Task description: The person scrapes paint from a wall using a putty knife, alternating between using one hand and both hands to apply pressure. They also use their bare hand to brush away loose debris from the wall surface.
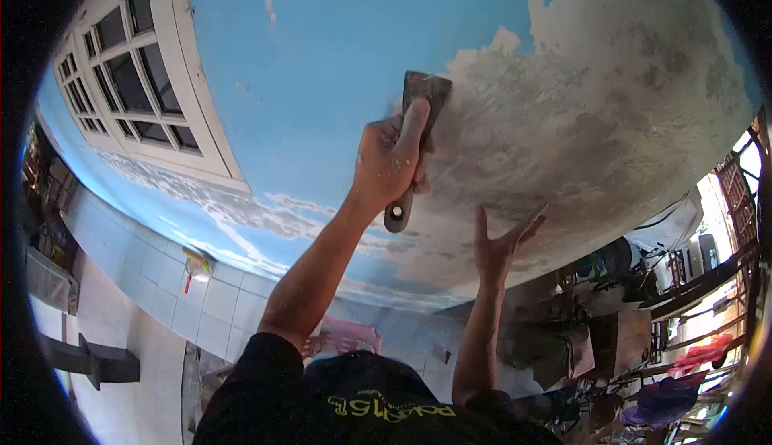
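My left hand [392, 158] is wrapped round a paint scraper [427, 86], thumb along it and its blade up against the painted wall [322, 59]. The handle end with a hole sticks out below my fist. Beside the blade, the light blue paint meets a large bare, blotchy grey-beige patch [587, 123]. My right hand [502, 242] is raised lower and to the right, close to the bare patch, its fingers spread and holding nothing. Dust shows on my left hand and forearm.
A white-framed window [193, 123] with dark panes sits at the upper left. Pale tiles [217, 304] line the lower wall, where a small item with a red part [193, 272] hangs. Cluttered household things and a red cloth [698, 355] stand at the right.
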{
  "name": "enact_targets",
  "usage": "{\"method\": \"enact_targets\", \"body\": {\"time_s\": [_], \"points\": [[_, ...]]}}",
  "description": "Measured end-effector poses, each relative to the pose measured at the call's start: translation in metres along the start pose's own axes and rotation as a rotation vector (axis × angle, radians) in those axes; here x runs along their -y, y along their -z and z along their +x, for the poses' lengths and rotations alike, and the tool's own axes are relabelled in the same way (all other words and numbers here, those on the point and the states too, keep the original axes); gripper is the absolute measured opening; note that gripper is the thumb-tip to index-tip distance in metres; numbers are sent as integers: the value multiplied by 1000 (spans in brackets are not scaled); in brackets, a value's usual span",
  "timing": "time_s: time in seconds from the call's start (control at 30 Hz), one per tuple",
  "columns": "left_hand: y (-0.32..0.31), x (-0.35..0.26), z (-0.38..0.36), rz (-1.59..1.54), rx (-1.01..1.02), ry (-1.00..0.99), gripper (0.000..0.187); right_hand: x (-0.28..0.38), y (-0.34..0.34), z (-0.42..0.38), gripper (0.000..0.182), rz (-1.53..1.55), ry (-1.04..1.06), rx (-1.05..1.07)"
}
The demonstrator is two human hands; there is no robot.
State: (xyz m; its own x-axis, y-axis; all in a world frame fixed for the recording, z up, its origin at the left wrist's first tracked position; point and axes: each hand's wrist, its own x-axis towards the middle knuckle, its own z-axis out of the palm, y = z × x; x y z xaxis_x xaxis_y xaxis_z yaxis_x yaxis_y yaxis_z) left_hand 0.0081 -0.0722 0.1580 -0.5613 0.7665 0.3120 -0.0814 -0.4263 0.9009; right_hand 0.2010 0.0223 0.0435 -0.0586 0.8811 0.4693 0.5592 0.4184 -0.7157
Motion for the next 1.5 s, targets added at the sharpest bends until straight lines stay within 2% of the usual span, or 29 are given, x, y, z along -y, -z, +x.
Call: {"method": "enact_targets", "body": {"time_s": [0.1, 0.13, 0.27, 0.37, 0.43, 0.5, 0.57, 0.73, 0.87, 0.97, 1.13, 1.23, 1.3, 1.37, 1.43, 1.5], "points": [[3, 13, -8, 66, -43, 88, 57, -1, 2, 0, 107, 6, -4, -10], [5, 13, -6, 73, -20, 11, 57, 0, 1, 1, 106, -7, -36, 6], [-4, -13, 8, 15, -32, -17, 59, -5, 2, -7, 105, -5, -8, 12], [1, 4, -5, 114, -54, 37, 59, -1, -5, 3, 104, 62, -11, 0], [1, -4, 1, 161, -53, 16, 59, -12, -9, 0, 105, -33, 49, -1], [-1, -19, 1, 182, -26, 18, 57, -5, -10, 2, 105, -46, 15, 5], [-1, -8, -2, 185, -58, 33, 57, -6, -6, -5, 105, -59, -19, 26], [-15, -19, 6, 103, -88, -59, 56, -16, -11, -1, 107, -49, 18, 24], [-18, -10, 0, 156, -134, -49, 57, -13, -11, 1, 108, -30, 8, 36], [-18, -23, 12, 141, -97, -143, 57, -19, -11, 0, 109, -95, 31, 71], [-19, -14, 2, 163, -145, -25, 56, -17, -10, 0, 110, -57, 44, 85], [-18, -37, 14, 184, -81, -133, 57, -10, -6, -1, 110, -93, -25, 110], [-18, -31, 6, 141, -70, -85, 58, -12, -6, -2, 110, -106, -14, 101], [-18, -23, -1, 211, -153, -4, 58, -15, -8, -2, 110, -77, 18, 57], [-14, -27, 12, 219, -159, -46, 58, -17, -11, -1, 109, -87, 16, 95], [-15, -41, 15, 256, -62, -122, 58, -9, -9, 1, 109, -55, 22, 90]]}}
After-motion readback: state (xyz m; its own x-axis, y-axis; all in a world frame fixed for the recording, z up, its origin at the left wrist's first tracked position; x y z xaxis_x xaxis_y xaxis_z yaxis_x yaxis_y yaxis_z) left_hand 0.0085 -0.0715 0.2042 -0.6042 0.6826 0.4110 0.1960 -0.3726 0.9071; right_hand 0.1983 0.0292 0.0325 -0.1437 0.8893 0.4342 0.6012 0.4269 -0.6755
